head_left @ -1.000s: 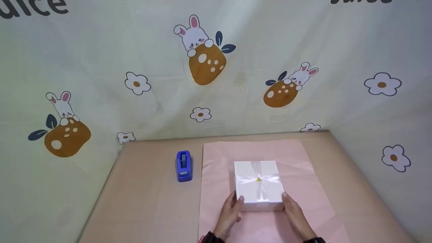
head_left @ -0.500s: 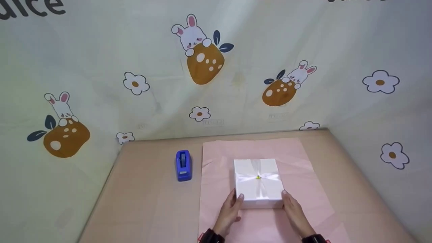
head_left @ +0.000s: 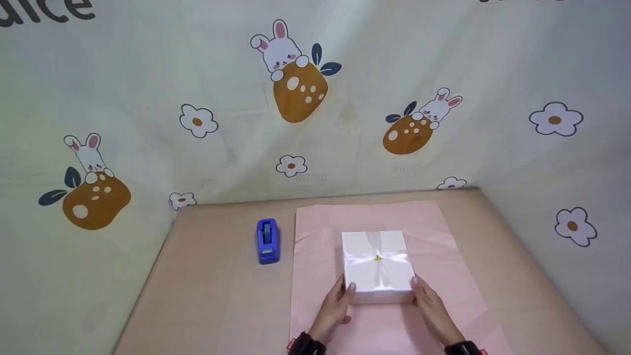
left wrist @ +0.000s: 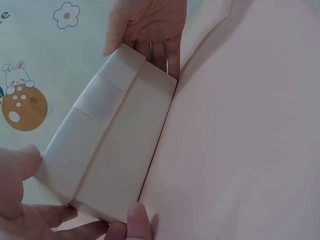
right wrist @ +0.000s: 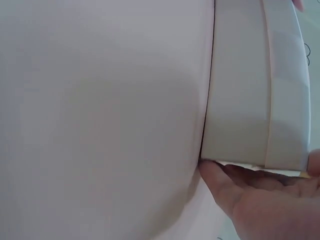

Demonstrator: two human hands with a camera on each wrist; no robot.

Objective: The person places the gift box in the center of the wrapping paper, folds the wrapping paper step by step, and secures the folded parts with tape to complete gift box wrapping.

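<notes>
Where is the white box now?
In the head view, the white box sits right of centre, on pink paper, between the left hand and right hand.

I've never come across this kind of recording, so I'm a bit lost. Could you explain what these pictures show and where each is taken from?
There is no machine here, just a person's bare left hand and right hand. The wide view comes from a camera worn on the head, looking forward and down. The two close-ups come from cameras on the wrists, each watching its own hand's work.

On the table lies pink paper, and on that sits a white box tied with a pale ribbon. Left of the paper is a blue tape dispenser. Behind stands a backdrop printed with rabbits and flowers.

Both hands hold the box from opposite sides, with fingers against its sides.
</notes>
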